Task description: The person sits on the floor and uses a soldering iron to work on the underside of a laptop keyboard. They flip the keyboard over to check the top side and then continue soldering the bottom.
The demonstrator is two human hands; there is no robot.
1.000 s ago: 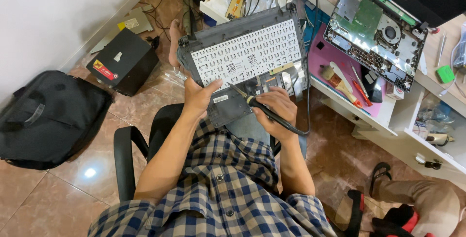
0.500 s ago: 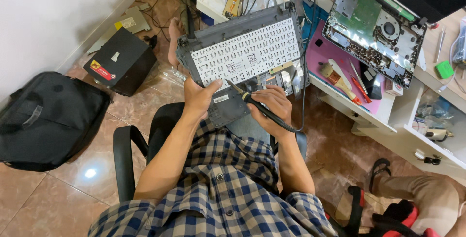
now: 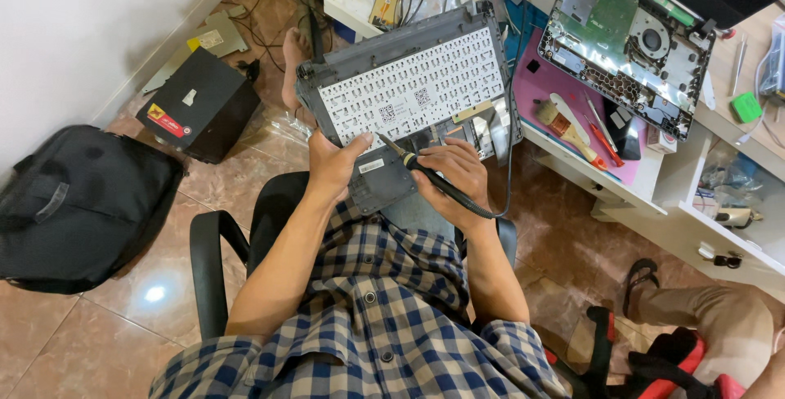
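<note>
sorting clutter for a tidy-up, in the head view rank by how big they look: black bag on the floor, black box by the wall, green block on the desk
1. black bag
2. black box
3. green block

The gaps are wide, so distance from the camera does not change this order.

Matt grey plastic laptop shell [image 3: 392, 178] with pale, perforated metal keyboard backing [image 3: 413, 92]; just right of it, a matt black plastic-handled soldering iron [image 3: 437, 182]; below it, checked woven cloth shirt [image 3: 384, 317]; beneath, glossy polished stone floor tiles [image 3: 123, 317].

The brown tile floor [image 3: 123, 333] carries a black bag [image 3: 74, 203] at left, w/ a black box [image 3: 200, 105] just beside it near the wall. The white desk [image 3: 654, 178] holds a pink mat [image 3: 544, 84], an opened laptop base [image 3: 634, 39] & a brush [image 3: 564, 127].
</note>
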